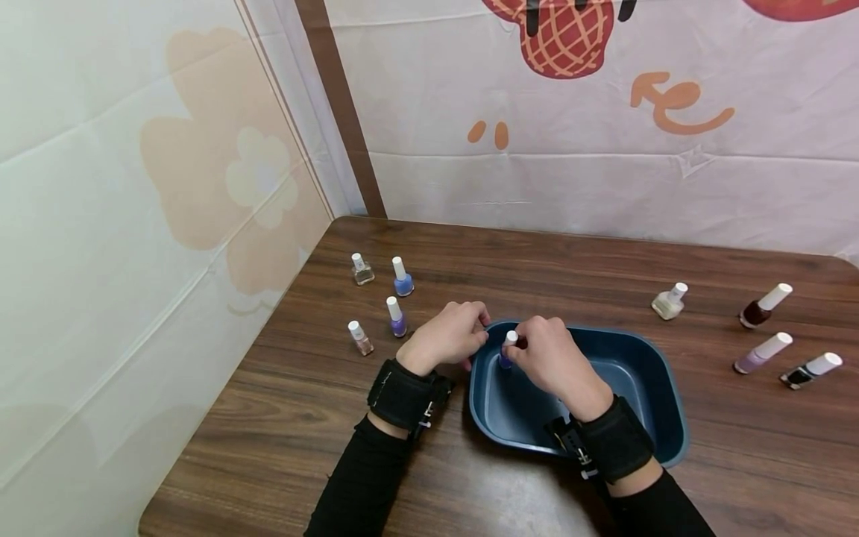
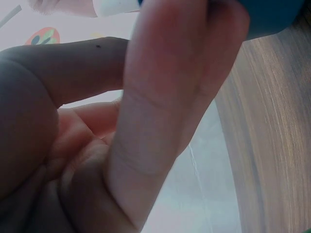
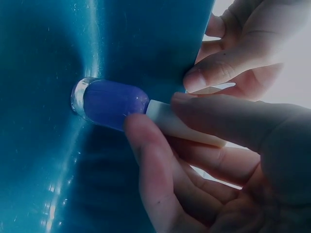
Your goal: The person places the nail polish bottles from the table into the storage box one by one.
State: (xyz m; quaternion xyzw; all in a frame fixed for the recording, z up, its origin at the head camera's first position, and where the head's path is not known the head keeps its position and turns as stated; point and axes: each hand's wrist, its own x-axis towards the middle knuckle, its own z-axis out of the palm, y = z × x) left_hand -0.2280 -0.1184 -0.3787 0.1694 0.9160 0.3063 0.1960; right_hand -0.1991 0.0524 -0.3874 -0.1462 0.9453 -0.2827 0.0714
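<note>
Inside the blue tray (image 1: 530,425), near its left end, stands a purple nail polish bottle (image 3: 114,103) with a white cap. My right hand (image 1: 553,358) pinches this bottle by the cap, and one fingertip lies against the purple glass in the right wrist view. The bottle's base is right at the tray's floor. My left hand (image 1: 450,335) holds the tray's left rim, its thumb (image 3: 209,77) over the edge in the right wrist view. In the left wrist view its fingers (image 2: 160,97) reach up to the tray's blue wall, and they hide the contact.
Left of the tray stand a clear bottle (image 1: 363,271), a blue one (image 1: 403,280), a purple one (image 1: 397,319) and a pinkish one (image 1: 361,339). To the right are a cream bottle (image 1: 668,302), a dark red one (image 1: 761,307), a lilac one (image 1: 760,354) and a black one (image 1: 808,371).
</note>
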